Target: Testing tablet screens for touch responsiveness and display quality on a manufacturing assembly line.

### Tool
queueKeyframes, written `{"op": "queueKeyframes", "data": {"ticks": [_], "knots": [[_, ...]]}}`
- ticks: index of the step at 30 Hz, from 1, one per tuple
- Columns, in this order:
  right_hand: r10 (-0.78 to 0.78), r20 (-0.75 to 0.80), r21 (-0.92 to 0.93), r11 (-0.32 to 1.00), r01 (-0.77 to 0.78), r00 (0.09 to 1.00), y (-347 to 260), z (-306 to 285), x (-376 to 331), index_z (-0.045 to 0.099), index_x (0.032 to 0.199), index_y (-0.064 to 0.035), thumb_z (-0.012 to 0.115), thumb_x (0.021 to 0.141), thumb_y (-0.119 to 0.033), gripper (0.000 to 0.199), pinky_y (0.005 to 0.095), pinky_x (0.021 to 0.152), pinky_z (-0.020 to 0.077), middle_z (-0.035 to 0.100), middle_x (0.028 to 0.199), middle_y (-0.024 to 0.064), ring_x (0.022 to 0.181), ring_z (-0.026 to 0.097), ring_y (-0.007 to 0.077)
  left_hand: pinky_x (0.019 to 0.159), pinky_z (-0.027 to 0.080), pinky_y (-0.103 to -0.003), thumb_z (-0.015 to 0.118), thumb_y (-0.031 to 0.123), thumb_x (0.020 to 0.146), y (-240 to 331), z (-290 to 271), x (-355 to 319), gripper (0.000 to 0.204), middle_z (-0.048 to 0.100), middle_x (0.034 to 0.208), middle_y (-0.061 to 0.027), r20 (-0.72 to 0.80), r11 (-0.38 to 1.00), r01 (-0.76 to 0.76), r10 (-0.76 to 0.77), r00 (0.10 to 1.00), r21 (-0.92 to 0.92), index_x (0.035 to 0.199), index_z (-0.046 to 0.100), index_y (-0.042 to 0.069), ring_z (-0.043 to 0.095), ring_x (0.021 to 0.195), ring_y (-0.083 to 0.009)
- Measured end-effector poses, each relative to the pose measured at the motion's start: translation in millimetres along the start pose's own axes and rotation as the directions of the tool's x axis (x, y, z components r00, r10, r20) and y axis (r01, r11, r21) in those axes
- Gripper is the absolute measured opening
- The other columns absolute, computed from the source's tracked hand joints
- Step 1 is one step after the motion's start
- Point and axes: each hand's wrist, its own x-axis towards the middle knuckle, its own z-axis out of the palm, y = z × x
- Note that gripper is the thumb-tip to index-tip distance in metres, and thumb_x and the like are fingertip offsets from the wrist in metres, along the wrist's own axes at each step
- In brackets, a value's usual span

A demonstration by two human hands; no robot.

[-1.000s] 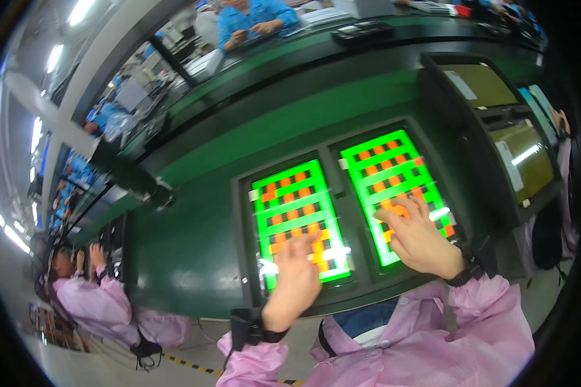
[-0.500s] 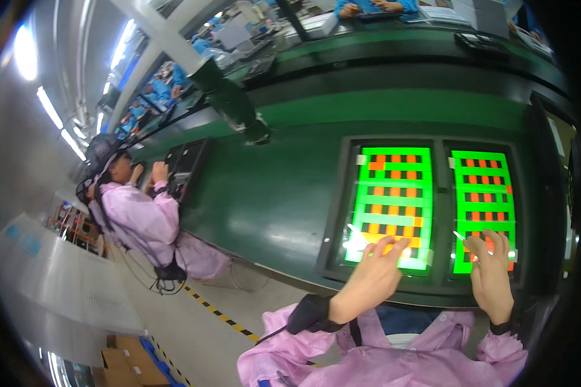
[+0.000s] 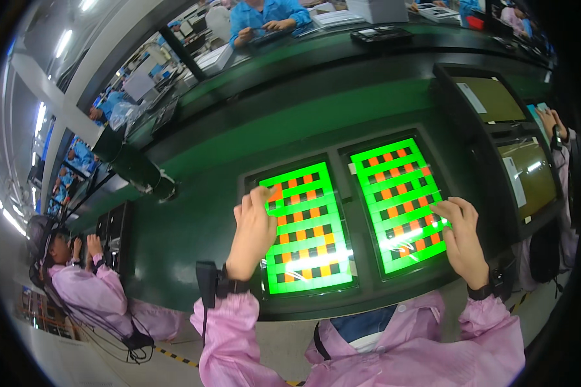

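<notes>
Left hand (image 3: pixel 249 233) and right hand (image 3: pixel 463 242) overlap screens (image 3: pixel 310 222) — lit (mostly green)

Green bench (image 3: pixel 174 238), pale floor (image 3: pixel 284 342), striped tape (image 3: pixel 177 358), bright ceiling lights (image 3: pixel 62 43).

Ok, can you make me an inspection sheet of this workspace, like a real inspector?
Surface: glossy green tabletop.
Job's things: left lit screen and right lit screen, green with orange and black blocks, in a black tray.
Clutter: clear plastic bag, far left.
Hands: left hand at left screen's upper left; right hand at right screen's right edge; contact unclear.
Cables: thin black cord by left sleeve.
Surroundings: co-worker in pink, left; person in blue, opposite.
</notes>
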Motion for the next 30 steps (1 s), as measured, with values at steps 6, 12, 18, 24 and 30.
{"op": "queueKeyframes", "data": {"ticks": [6,12,18,24,30], "knots": [[-0.077,-0.011,-0.054,0.996,0.077,0.997,2.7,-5.7,10.1,0.049,0.117,0.001,0.045,0.076,0.004,0.042,0.0441,0.103,0.025,0.058,0.114,0.0138,0.121,0.035,0.034,0.086,0.034,-0.042,0.047,-0.001,0.074,-3.3,0.4,-7.4,0.045,0.047,0.117,-0.014,0.176,0.996,-0.04,0.025,0.984,0.08,0.12,0.042,0.0,0.045,0.109,-0.0317],[-0.174,0.126,0.007,0.985,0.174,0.977,3.6,16.0,67.6,0.051,0.114,-0.0017,0.048,0.077,0.001,0.037,0.0488,0.101,0.0296,0.053,0.115,0.0179,0.121,0.036,0.0402,0.084,0.036,-0.042,0.049,0.002,0.075,61.9,-65.0,-96.3,0.045,0.047,0.117,-0.0155,0.474,0.999,-0.015,-0.003,0.881,0.034,0.119,0.046,-0.002,0.046,0.104,-0.0328],[-0.352,0.211,-0.192,0.9,0.391,0.912,8.5,53.6,122.6,0.044,0.117,0.0036,0.05,0.081,-0.006,0.038,0.0533,0.094,0.0332,0.055,0.106,0.0178,0.116,0.041,0.0368,0.088,0.035,-0.043,0.051,0.0,0.075,50.2,-50.4,-62.8,0.046,0.047,0.118,-0.0167,0.312,0.993,0.051,-0.017,0.95,-0.102,0.12,0.042,-0.002,0.045,0.106,-0.0342],[-0.286,0.535,-0.141,0.898,0.418,0.795,-26.8,0.0,19.4,0.04,0.123,0.0077,0.055,0.082,-0.012,0.048,0.0601,0.099,0.0296,0.058,0.105,0.0224,0.118,0.043,0.0415,0.089,0.034,-0.042,0.05,-0.004,0.075,6.4,-1.2,15.4,0.045,0.05,0.119,-0.0149,0.068,0.996,-0.057,0.062,0.996,-0.074,0.119,0.042,-0.001,0.044,0.109,-0.0333],[-0.372,0.44,-0.164,0.861,0.481,0.817,-14.4,-10.3,36.3,0.042,0.122,0.0048,0.056,0.078,-0.01,0.048,0.0515,0.093,0.0388,0.057,0.105,0.0228,0.114,0.045,0.0419,0.086,0.036,-0.044,0.049,-0.003,0.071,16.4,8.8,11.0,0.05,0.052,0.119,-0.0139,0.217,0.992,-0.104,0.085,0.972,0.076,0.119,0.038,0.0,0.046,0.106,-0.0337]]}}
